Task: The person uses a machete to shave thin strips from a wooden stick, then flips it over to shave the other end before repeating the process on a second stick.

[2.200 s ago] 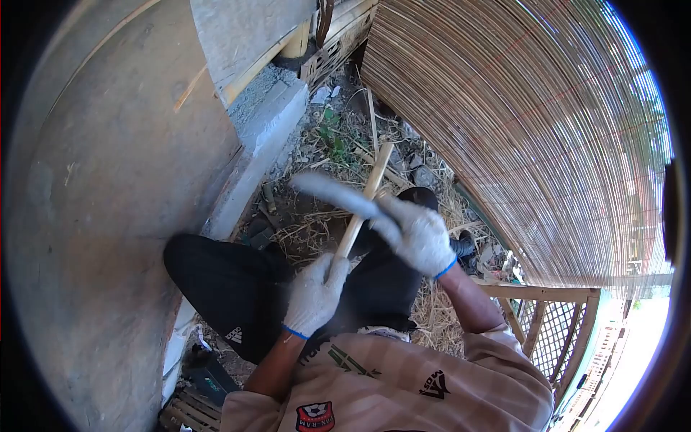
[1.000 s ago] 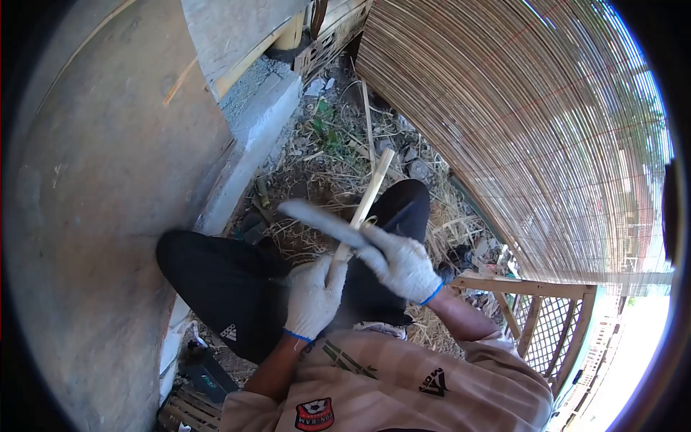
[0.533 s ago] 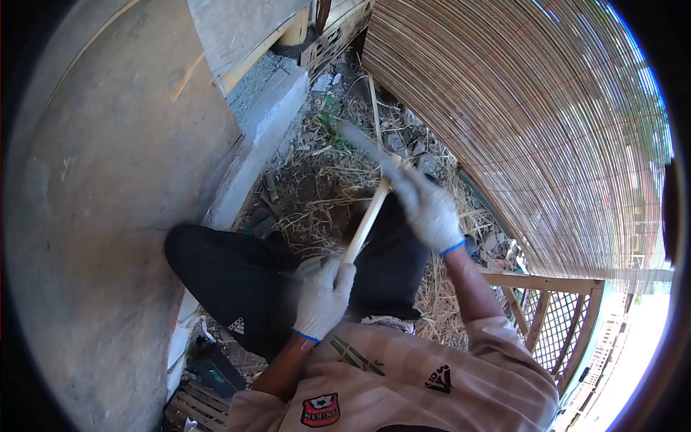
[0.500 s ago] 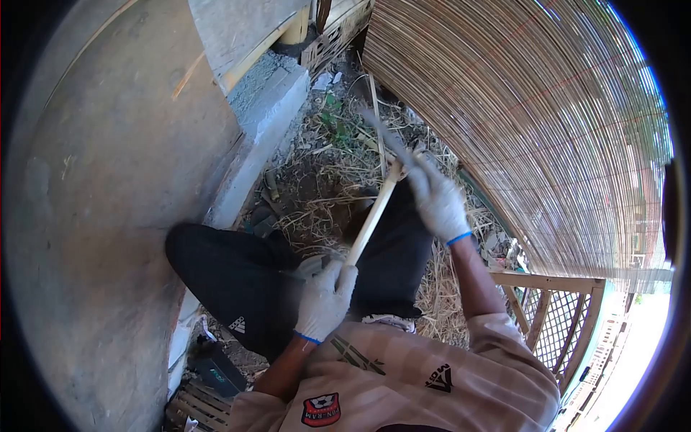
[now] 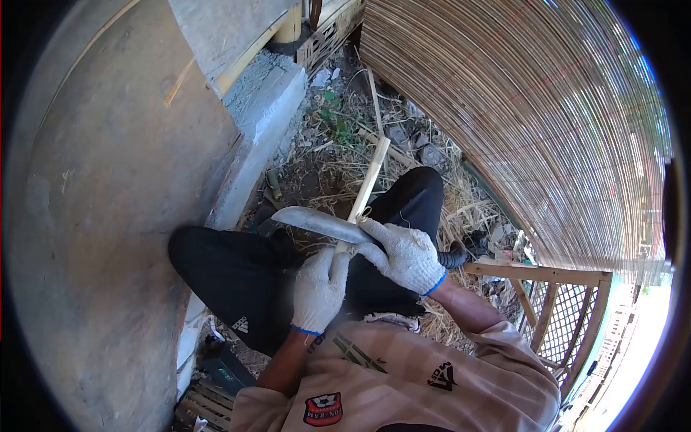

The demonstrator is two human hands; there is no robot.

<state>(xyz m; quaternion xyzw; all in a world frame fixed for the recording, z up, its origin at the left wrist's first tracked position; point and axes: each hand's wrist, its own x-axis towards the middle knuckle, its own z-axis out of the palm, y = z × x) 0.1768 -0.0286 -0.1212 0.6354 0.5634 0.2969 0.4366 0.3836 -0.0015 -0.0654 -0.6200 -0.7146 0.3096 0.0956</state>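
Observation:
A pale bamboo strip (image 5: 370, 178) slants up and away from my gloved left hand (image 5: 318, 291), whose fingers are wrapped round its near end. Across the strip lies the wide blade of a knife (image 5: 317, 222), its tip pointing left. My gloved right hand (image 5: 407, 258) is closed on the knife's handle, which the fingers mostly hide. Both hands are close together above my lap, the right one slightly farther forward. A thin curled shaving (image 5: 366, 212) shows at the strip beside the blade.
Brown board (image 5: 122, 216) and a concrete ledge (image 5: 268, 119) stand on the left. A slatted bamboo screen (image 5: 518, 122) rises at the right above a wooden lattice frame (image 5: 540, 273). Dry straw (image 5: 317, 191) and rubble cover the ground ahead.
My right hand has come back toward my body with the knife, from the strip's far end to near my left hand. The strip's far end now shows, and my right knee is in plainer view.

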